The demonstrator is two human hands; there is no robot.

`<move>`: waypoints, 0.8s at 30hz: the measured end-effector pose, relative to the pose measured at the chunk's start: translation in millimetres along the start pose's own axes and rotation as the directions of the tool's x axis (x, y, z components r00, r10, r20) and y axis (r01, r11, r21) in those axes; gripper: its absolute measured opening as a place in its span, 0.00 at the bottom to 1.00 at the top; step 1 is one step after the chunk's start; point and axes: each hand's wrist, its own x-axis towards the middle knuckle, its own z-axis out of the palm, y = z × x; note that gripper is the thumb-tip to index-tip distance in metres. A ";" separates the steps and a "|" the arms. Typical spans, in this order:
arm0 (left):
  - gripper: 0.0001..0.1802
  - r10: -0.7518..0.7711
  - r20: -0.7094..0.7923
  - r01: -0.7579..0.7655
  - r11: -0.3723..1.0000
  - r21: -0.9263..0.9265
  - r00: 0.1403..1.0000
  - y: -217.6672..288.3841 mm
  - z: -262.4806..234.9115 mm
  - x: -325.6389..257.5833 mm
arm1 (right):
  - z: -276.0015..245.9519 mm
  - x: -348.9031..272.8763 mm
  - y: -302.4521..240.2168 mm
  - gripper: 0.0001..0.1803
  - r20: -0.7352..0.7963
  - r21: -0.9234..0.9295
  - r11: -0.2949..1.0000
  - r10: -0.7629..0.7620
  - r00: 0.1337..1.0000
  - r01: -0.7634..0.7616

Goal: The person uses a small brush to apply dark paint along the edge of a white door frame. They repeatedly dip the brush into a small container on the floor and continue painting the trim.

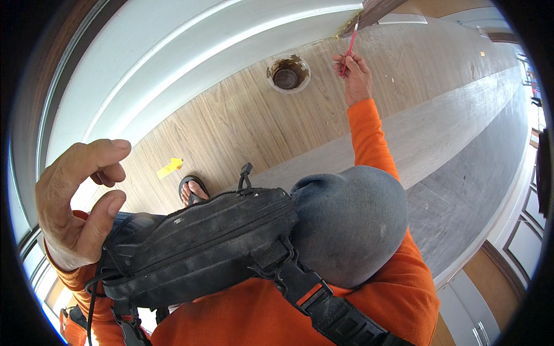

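Note:
Stretched out ahead, my right hand (353,75) is closed around a slim red-handled paintbrush (350,45). The brush's pale end reaches the lower corner of a dark brown frame post (375,12), where the white panelled surface ends; its bristles are too small to make out. My left hand (81,199) is raised at the left, fingers bent and thumb apart, with nothing between them. Left of my right hand, a round tub (299,86) stands on the floor, its inner wall smeared brown and something dark brown at the bottom.
A white panelled surface (173,63) curves along the far left. The wood-look floor (231,127) carries a yellow scrap (170,168) near my sandalled foot (194,189). A grey floor strip (461,173) lies to the right. My knee (352,225) and a black bag (202,236) fill the near middle.

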 end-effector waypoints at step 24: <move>0.22 0.010 0.007 -0.010 1.000 0.009 1.000 -1.5 -0.6 -0.3 | 0.2 2.8 0.0 0.07 -0.003 0.020 1.000 -0.011 1.000 0.011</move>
